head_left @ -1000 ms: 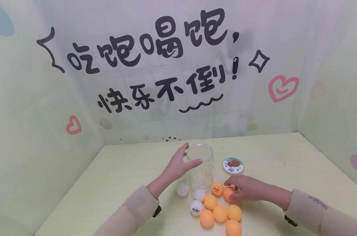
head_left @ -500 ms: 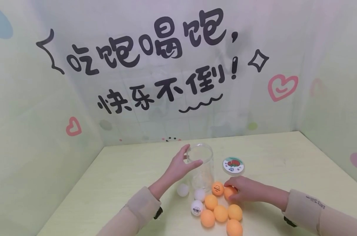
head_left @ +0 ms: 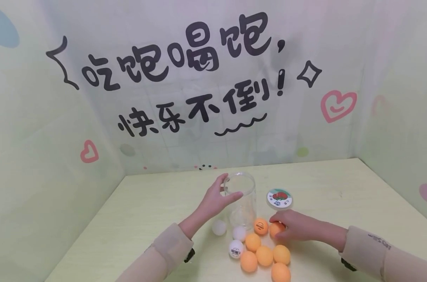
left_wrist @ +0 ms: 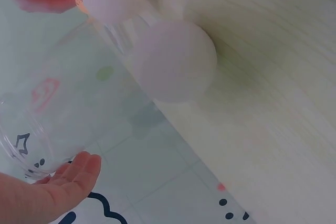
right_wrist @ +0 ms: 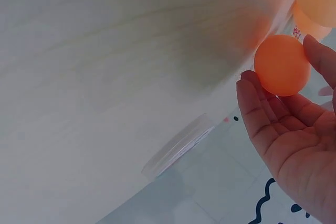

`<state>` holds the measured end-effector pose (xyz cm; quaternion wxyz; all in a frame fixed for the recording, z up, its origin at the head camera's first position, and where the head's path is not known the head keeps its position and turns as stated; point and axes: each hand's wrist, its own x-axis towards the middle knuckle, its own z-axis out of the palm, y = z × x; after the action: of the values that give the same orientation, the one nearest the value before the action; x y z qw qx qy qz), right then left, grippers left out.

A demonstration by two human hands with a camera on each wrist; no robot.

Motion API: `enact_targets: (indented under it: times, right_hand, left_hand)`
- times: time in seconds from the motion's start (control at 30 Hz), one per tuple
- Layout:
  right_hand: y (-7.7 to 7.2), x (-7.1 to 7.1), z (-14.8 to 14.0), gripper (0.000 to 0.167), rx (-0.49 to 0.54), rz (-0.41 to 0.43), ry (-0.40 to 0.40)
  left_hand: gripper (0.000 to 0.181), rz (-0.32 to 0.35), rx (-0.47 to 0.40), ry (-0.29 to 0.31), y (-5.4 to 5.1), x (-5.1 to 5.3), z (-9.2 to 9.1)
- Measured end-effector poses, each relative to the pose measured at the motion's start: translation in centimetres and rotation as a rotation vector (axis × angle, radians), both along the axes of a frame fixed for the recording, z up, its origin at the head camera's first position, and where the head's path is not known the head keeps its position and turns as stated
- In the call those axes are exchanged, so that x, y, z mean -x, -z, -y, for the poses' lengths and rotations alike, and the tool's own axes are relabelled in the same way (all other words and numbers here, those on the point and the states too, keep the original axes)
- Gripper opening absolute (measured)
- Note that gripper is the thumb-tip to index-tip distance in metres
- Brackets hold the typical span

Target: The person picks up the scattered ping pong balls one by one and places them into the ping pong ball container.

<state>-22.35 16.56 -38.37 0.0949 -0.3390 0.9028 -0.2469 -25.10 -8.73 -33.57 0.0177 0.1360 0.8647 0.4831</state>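
Orange ball (right_wrist: 282, 65) sits low at the counter (head_left: 157, 207), pinched in the right hand (head_left: 299, 225), near the clear jar (head_left: 246, 207) that the left hand (head_left: 213, 199) grips about its rim. Grasping seems the step; next calls for lifting clear of the neighbouring balls (head_left: 264, 255).

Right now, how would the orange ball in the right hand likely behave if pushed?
The orange ball looks like a table-tennis ball, so probably light and fairly stiff. Being round, it would likely roll if the right hand let go, perhaps into the printed orange ball beside it.
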Motion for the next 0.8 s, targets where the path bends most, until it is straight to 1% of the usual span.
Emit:
enact_targets:
  times: [0.13, 0.33, 0.47, 0.63, 0.8]
  right_hand:
    - [-0.4, 0.1, -0.3, 0.039, -0.015, -0.033, 0.002]
    - [-1.2, 0.2, -0.9, 0.038, -0.018, -0.111, -0.019]
    - [-1.9, 0.4, -1.3, 0.034, -0.004, -0.151, -0.027]
    - [-3.0, 0.7, -1.8, 0.029, 0.028, -0.158, -0.014]
    - [-4.7, 0.9, -2.0, 0.033, 0.034, -0.147, 0.023]
  left_hand:
    - [0.083, -0.009, 0.001, 0.004, 0.0, 0.0, 0.1]
    - [0.083, -0.019, -0.016, 0.012, 0.2, 0.0, 0.3]
    - [0.081, -0.059, -0.026, 0.023, 0.4, 0.1, 0.5]
    - [0.074, -0.119, -0.027, 0.044, 0.7, 0.1, 0.9]
    - [0.067, -0.137, -0.032, 0.059, 1.0, 0.1, 1.2]
